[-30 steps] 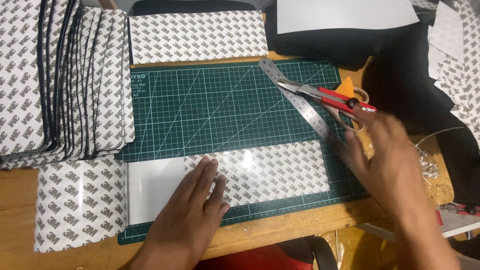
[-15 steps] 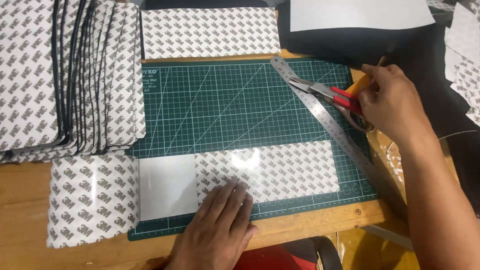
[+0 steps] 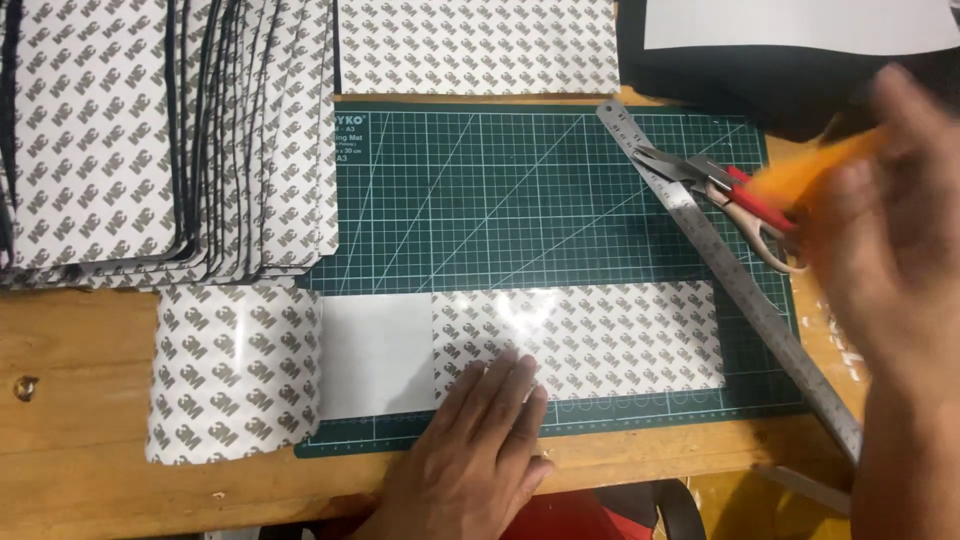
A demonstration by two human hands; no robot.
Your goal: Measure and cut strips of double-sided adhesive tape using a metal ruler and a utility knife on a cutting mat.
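- Left hand (image 3: 478, 440): laid flat at the lower centre of the frame, fingers stretched out and close together; nothing is gripped, the printed backing sheet (image 3: 580, 340) is pressed down onto the mat.
- Right hand (image 3: 885, 240): blurred at the right edge; an orange object (image 3: 800, 172), too smeared to identify, appears to be held, but how far the fingers are curled cannot be told.
- Printed backing sheet: lying along the lower part of the green cutting mat (image 3: 520, 200); a plain white stretch (image 3: 375, 355) is exposed at its left, and beyond that the sheet curls over the mat's edge onto the wooden table (image 3: 70, 400).
- Steel ruler (image 3: 730, 280): lying diagonally at the right of the mat, apart from the sheet's end.
- Scissors (image 3: 735, 195): red-handled, resting across the ruler in the upper right.
- Stack of printed sheets (image 3: 150, 130): fanned in the upper left; one more sheet (image 3: 475, 45) lies above the mat.
- Progress, as judged: many pieces appear finished and stacked; the sheet on the mat is uncut.
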